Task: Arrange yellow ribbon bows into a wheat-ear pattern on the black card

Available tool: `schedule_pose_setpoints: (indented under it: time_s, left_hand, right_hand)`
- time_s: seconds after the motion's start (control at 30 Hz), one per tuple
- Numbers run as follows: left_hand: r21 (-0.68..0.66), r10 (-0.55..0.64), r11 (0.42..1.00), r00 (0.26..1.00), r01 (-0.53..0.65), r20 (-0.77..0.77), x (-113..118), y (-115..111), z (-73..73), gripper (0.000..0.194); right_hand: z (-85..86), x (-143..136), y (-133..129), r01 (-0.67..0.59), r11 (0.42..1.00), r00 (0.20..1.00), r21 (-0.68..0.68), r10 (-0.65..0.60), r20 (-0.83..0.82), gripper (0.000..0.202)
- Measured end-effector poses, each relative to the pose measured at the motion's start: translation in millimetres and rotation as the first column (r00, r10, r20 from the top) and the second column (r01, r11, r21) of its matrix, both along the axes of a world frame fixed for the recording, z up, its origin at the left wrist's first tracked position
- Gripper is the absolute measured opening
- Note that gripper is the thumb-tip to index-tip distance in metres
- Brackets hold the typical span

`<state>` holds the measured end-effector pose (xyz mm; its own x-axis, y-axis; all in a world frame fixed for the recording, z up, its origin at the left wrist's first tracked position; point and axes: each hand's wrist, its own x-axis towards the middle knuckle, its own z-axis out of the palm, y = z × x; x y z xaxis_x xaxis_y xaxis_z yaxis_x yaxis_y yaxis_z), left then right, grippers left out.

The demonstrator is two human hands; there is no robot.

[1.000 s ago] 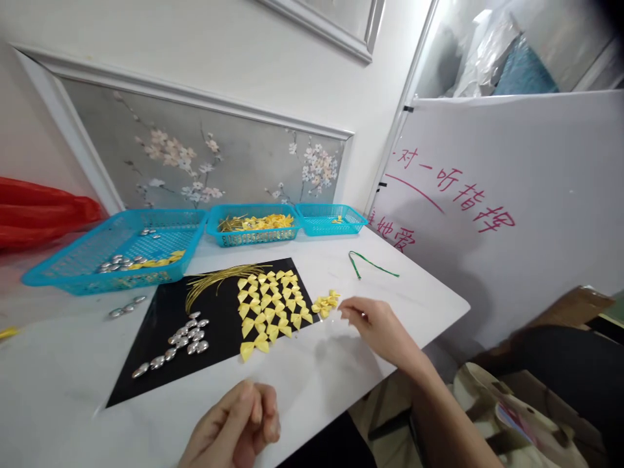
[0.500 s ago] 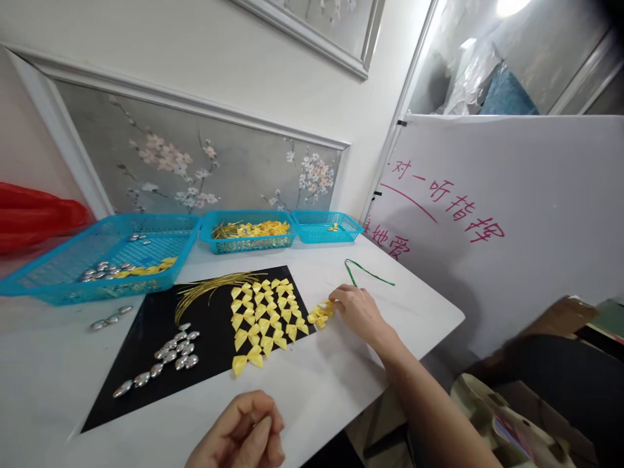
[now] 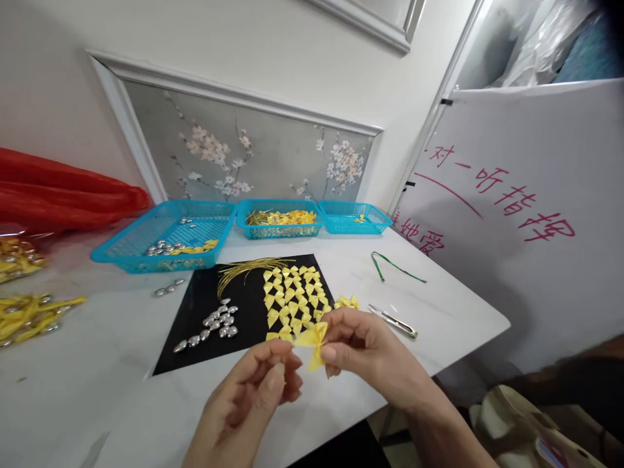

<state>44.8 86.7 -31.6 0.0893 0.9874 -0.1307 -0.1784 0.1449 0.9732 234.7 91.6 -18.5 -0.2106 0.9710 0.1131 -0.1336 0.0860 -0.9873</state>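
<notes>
R hand point(image 3: 363, 344) is closed in a thumb-and-finger pinch on the R side of a small yellow ribbon bow point(image 3: 311, 337), held up above the near part of the glossy white bench point(image 3: 463, 315), btwn both hands. L hand point(image 3: 251, 393) is half curled, thumb near index; the bow's L tip comes right up to its index fingertip, but can't tell if it's touching or gripping.

Beyond the hands, a flat black rectangular sheet point(image 3: 251, 315) lies on the bench. On its R part: rows of yellow ribbon bows point(image 3: 292, 307), the nearest partly hidden by the hands. Far edge: a curved bunch of thin gold strands point(image 3: 244, 270). L part: a cluster of shiny silver oval beads point(image 3: 214, 318), a few trailing off toward the near L corner.

Just beyond R hand: a small heap of yellow bows point(image 3: 347, 301), partly covered. R of that: metal thread snips point(image 3: 397, 323), w/ a bent green cord point(image 3: 400, 271) farther back.

Along the wall, 3 blue plastic mesh baskets: L one point(image 3: 114, 253) w/ silver beads + yellow pcs, mid one point(image 3: 248, 231) full of yellow + gold pcs, R one point(image 3: 348, 227) w/ a few yellow bits.
</notes>
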Motion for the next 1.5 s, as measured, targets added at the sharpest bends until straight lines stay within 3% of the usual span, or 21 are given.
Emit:
schedule_pose_setpoints:
  time_s: [0.1, 0.23, 0.33, 0.4, 0.6, 0.8, 0.93, 1.07, 1.2, 1.27, 1.4, 1.5]
  left_hand:
    - [-0.048, 0.003, 0.999, 1.0, -0.003, 0.005, -5.8, 4.4, 4.4, 0.055]
    - [-0.186, -0.016, 0.981, 0.978, 0.055, 0.207, -6.1, 4.2, 6.0, 0.046]
    - [-0.309, -0.098, 0.932, 0.951, 0.191, 0.292, -5.9, 0.1, 6.2, 0.043]
    - [-0.304, -0.132, 0.927, 0.951, 0.219, 0.28, -6.9, -3.1, 6.7, 0.038]
    - [-0.186, -0.165, 0.963, 0.973, 0.195, 0.163, -7.8, -6.6, 7.8, 0.024]
    - [-0.043, 0.011, 0.999, 1.0, -0.012, -0.02, -8.7, -10.8, 1.8, 0.027]
    - [0.041, 0.097, 0.995, 0.984, -0.092, -0.152, -9.9, -13.8, -2.3, 0.028]
    - [-0.016, 0.061, 0.998, 0.997, -0.062, -0.038, -10.9, -16.7, 1.3, 0.027]
    - [-0.162, -0.108, 0.977, 0.973, 0.142, 0.206, -12.9, -17.4, 4.7, 0.023]
    - [-0.22, -0.103, 0.96, 0.951, 0.171, 0.292, -15.6, -16.9, 3.4, 0.019]
    - [-0.281, 0.032, 0.959, 0.973, 0.033, 0.227, -24.6, -14.8, 0.9, 0.036]
    - [-0.176, 0.002, 0.984, 0.997, 0.012, 0.078, -29.3, -11.8, 3.5, 0.041]
  right_hand:
    - [-0.6, -14.0, -2.9, -0.034, 0.999, 0.999, 0.029, 0.034, 0.004, 0.026]
    - [2.6, -20.6, -5.3, 0.024, 0.974, 0.992, 0.226, -0.051, 0.115, 0.005]
    - [6.9, -20.9, -7.9, 0.024, 0.932, 0.978, 0.361, -0.097, 0.185, 0.022]
    - [8.1, -21.6, -9.2, -0.003, 0.922, 0.975, 0.388, -0.084, 0.206, 0.025]
    - [-0.6, -24.0, -14.2, -0.022, 0.949, 0.979, 0.315, -0.044, 0.2, 0.018]
    - [-14.0, -27.1, -29.9, 0.106, 0.99, 0.992, 0.09, -0.111, 0.053, 0.015]
    - [-20.4, -38.9, -38.4, 0.137, 0.99, 0.983, 0.022, -0.138, 0.118, 0.014]
    - [-21.6, -46.3, -37.7, 0.138, 0.99, 0.984, 0.037, -0.141, 0.106, 0.014]
    - [-22.1, -47.4, -34.0, -0.005, 0.996, 0.99, -0.091, -0.008, -0.142, 0.032]
    - [-21.7, -47.3, -33.1, -0.045, 0.992, 0.974, -0.12, 0.017, -0.225, 0.036]
    - [-15.0, -44.6, -32.3, -0.033, 0.992, 0.993, -0.123, 0.018, -0.119, 0.041]
    - [-9.0, -42.1, -31.2, -0.056, 0.995, 0.998, -0.086, 0.056, 0.001, 0.037]
